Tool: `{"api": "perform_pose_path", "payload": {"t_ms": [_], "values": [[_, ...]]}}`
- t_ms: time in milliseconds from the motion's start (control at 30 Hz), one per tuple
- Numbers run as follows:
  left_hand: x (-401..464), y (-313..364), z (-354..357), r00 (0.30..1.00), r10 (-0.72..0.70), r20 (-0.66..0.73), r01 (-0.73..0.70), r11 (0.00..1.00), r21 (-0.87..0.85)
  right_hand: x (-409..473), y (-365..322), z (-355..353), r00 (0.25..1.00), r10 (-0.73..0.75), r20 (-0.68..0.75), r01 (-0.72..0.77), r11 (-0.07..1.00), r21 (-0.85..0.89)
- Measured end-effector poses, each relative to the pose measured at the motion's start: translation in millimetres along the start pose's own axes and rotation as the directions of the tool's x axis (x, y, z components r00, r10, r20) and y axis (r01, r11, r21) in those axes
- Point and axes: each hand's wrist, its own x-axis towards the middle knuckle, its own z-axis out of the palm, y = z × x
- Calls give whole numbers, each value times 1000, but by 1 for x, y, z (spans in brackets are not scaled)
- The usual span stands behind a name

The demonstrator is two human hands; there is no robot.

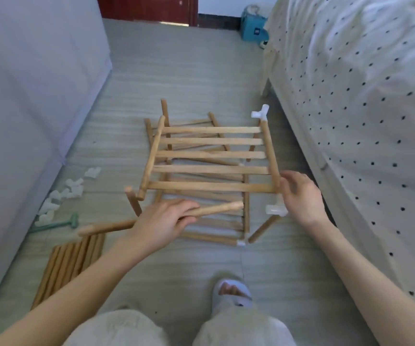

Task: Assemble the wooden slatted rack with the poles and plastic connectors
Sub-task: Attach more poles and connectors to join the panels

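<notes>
A wooden slatted panel (pixel 211 156) is held tilted above the floor. My right hand (pixel 301 196) grips its near right corner, just above a white plastic connector (pixel 275 210) with a short pole under it. Another white connector (pixel 260 113) caps the panel's far right corner. My left hand (pixel 161 222) is shut on a loose wooden pole (pixel 216 209) that points right towards the near connector. A second slatted panel (pixel 209 221) and loose poles lie on the floor beneath.
A bundle of poles (pixel 69 265) lies at the lower left. Spare white connectors (pixel 69 193) and a green mallet (pixel 59 224) sit by the white wall. A dotted bed (pixel 351 121) fills the right. My slippered foot (pixel 232 293) is below.
</notes>
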Motion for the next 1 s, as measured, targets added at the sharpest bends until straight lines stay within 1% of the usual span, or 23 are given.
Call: {"api": "perform_pose_path", "payload": {"t_ms": [33, 67, 133, 167, 233, 267, 333, 500, 567, 600, 667, 700, 733, 767, 833, 900, 1000], "values": [[8, 4, 5, 1000, 7, 24, -8, 999, 37, 1, 11, 2, 998, 70, -4, -70, 997, 37], [15, 8, 11, 999, 22, 26, -23, 998, 54, 3, 19, 5, 990, 141, 23, -143, 986, 88], [26, 13, 19, 997, 73, 25, -75, 994, 78, 4, 29, 15, 957, 253, 141, -280, 931, 233], [30, 15, 22, 995, 92, 24, -94, 992, 81, 5, 31, 21, 938, 282, 200, -336, 881, 333], [37, 16, 29, 993, 109, 44, -112, 991, 70, 7, 35, 29, 905, 313, 289, -423, 742, 521], [40, 18, 31, 992, 111, 51, -114, 992, 59, 7, 36, 31, 897, 316, 310, -442, 683, 581], [44, 20, 36, 992, 119, 45, -120, 992, 30, 8, 38, 33, 894, 317, 315, -447, 619, 646], [50, 20, 43, 990, 100, 97, -93, 993, -68, 6, 43, 39, 905, 298, 303, -423, 561, 711], [52, 21, 42, 991, 93, 101, -87, 994, -70, 8, 46, 40, 893, 282, 352, -448, 468, 762], [55, 22, 42, 990, 97, 100, -92, 994, -52, 10, 47, 38, 880, 268, 392, -472, 404, 784], [61, 26, 41, 987, 114, 114, -118, 993, 23, 16, 49, 31, 838, 246, 487, -543, 295, 786], [63, 28, 41, 984, 140, 113, -148, 986, 72, 20, 51, 27, 816, 245, 523, -575, 262, 775], [66, 29, 43, 979, 177, 100, -188, 975, 115, 24, 51, 25, 797, 246, 552, -602, 247, 760], [69, 31, 44, 975, 201, 95, -213, 967, 141, 27, 50, 24, 784, 254, 566, -619, 264, 739], [74, 34, 45, 970, 217, 109, -232, 961, 152, 31, 47, 27, 772, 276, 573, -635, 292, 715], [76, 34, 46, 966, 228, 120, -245, 958, 149, 33, 43, 34, 766, 310, 564, -640, 275, 718], [79, 32, 47, 968, 177, 178, -203, 969, 143, 33, 41, 39, 772, 337, 539, -627, 264, 733]]}}
